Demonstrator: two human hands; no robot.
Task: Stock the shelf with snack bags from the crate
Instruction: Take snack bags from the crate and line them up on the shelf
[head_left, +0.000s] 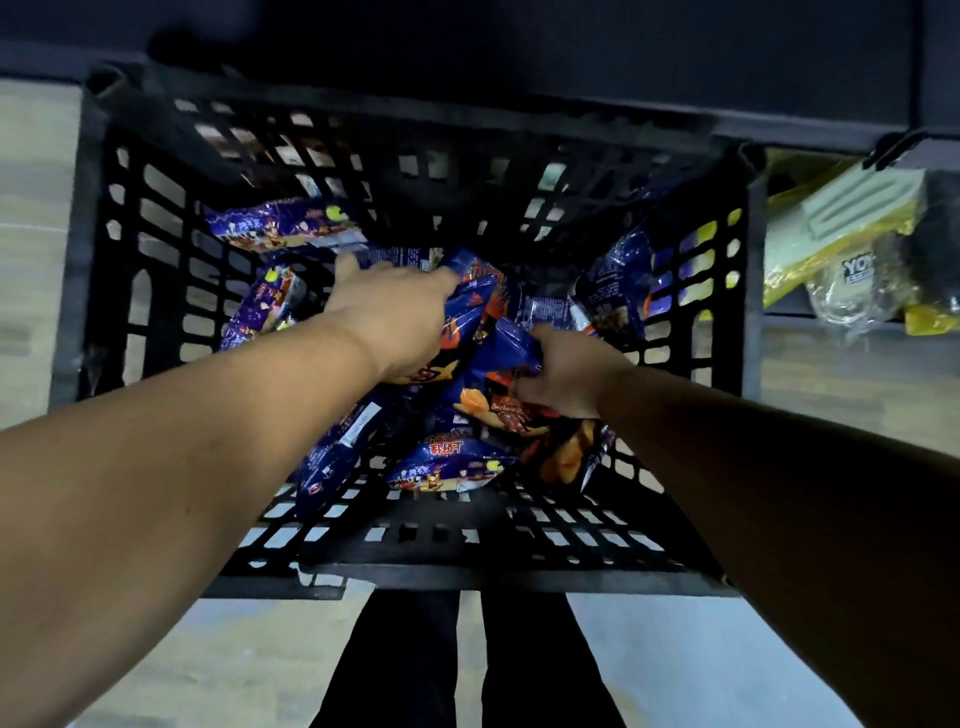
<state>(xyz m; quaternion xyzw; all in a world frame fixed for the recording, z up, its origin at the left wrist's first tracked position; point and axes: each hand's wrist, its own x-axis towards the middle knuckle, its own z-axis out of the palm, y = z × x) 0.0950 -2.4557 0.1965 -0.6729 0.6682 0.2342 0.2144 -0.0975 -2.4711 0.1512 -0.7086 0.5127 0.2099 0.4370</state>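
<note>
Both hands reach down into the black crate (156, 218). Left hand (395, 317) lies on a blue snack bag (478, 301) at frame centre, fingers curled over its top edge: grip holding that bag. Right hand (566, 374), just right of centre, pinches a second blue bag (511, 348), thumb and fingers closed on its crinkled film. More blue bags (447, 467) lie loose around them on the crate floor, some leaning against the lattice walls at upper left and right. Crate stands on a pale floor (31, 249). Right edge of frame: a low shelf (831, 322) with yellow packets (795, 265). Dark trouser legs (405, 665) at the bottom.
</note>
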